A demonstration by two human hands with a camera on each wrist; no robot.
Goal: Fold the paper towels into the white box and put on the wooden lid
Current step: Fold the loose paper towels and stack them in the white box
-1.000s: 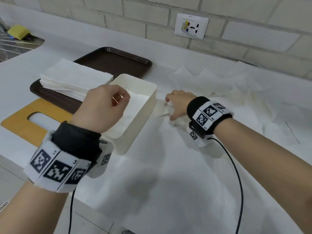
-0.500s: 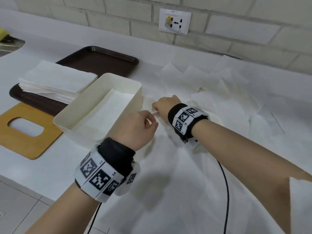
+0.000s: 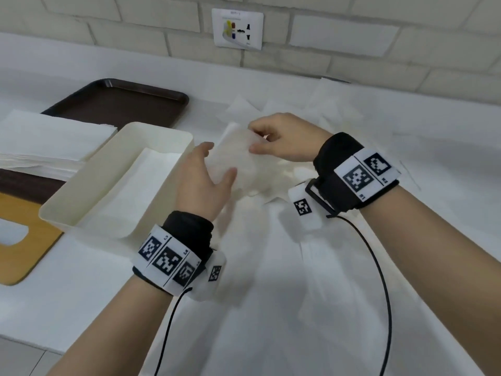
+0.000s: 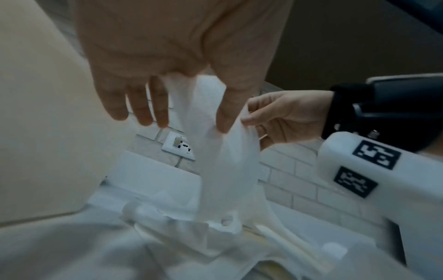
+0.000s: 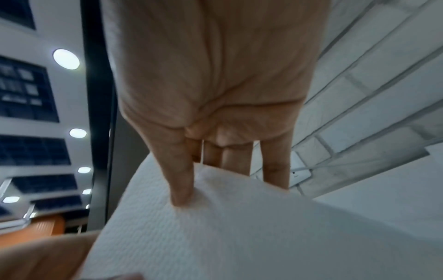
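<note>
A white paper towel hangs in the air just right of the white box, held by both hands. My left hand pinches its lower left edge between thumb and fingers; the left wrist view shows the paper towel hanging between them. My right hand pinches the top edge, its thumb pressed on the paper towel in the right wrist view. Folded towels lie flat inside the box. The wooden lid with a slot lies at the left edge.
A stack of white towels sits on a dark brown tray behind the box. Several loose towels lie spread over the counter to the right. A wall socket is on the brick wall.
Both hands have lifted one paper towel off the counter beside the box. The left hand came out of the box, moved right and took the towel's edge.
</note>
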